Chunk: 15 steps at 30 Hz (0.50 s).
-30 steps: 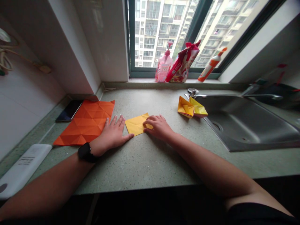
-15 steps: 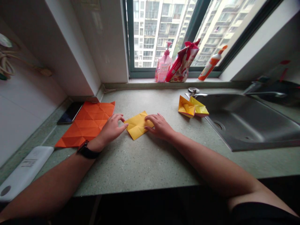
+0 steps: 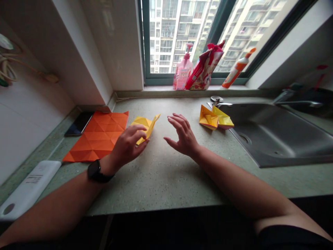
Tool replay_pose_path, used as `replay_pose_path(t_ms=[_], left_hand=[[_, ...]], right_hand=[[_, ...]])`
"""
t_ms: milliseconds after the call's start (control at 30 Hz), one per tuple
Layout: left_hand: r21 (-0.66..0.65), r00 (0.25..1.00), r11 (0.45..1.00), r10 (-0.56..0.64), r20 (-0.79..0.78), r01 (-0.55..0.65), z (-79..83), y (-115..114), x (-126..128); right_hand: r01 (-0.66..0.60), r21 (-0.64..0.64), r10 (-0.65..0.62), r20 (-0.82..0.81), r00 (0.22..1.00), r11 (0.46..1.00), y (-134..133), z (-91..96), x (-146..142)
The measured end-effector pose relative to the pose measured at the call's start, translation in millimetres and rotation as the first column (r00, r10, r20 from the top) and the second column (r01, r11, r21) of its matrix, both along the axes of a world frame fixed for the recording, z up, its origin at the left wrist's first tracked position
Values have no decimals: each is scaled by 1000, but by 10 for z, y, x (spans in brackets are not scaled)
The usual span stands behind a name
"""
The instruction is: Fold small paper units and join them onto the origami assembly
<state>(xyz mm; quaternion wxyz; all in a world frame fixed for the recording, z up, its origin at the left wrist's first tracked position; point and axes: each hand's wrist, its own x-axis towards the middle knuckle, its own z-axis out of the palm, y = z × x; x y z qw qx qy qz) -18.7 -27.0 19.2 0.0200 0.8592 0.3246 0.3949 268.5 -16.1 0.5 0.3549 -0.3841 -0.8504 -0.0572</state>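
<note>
My left hand (image 3: 130, 142), with a dark watch on its wrist, grips a folded sheet of yellow paper (image 3: 142, 121) between thumb and fingers. The paper's right side stands up off the counter, and part of it is hidden behind my fingers. To the right, my right hand (image 3: 183, 134) hovers apart from the paper, fingers spread and holding nothing. Beyond it, close to the sink, sit an orange-yellow folded paper shape (image 3: 208, 118) and a bright yellow one (image 3: 223, 119), touching each other. An orange creased sheet (image 3: 100, 137) lies flat left of my left hand.
A dark phone (image 3: 78, 124) lies at the orange sheet's far left corner. A white slab with a round hole (image 3: 33, 184) is at the counter's left. The metal sink (image 3: 275, 139) is at right. A pump bottle (image 3: 182, 73), red bag (image 3: 205, 67) and orange bottle (image 3: 236, 71) stand by the window.
My right hand has let go of the yellow paper and opened. My left hand has shifted the paper left and tilted its right side up.
</note>
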Motion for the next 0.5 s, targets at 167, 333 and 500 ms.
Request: replay_pose_path(t_ms=[167, 333, 500], left_hand=[[-91, 965, 981, -187, -186, 172, -101, -110, 148], [-157, 930, 984, -130, -343, 79, -81, -84, 110], [-195, 881, 981, -91, -465, -2, -71, -32, 23]], right_hand=[[-183, -92, 198, 204, 959, 979, -21, -41, -57], [-229, -140, 254, 193, 948, 963, 95, -151, -7], [-241, -181, 274, 185, 944, 953, 127, -123, 72]])
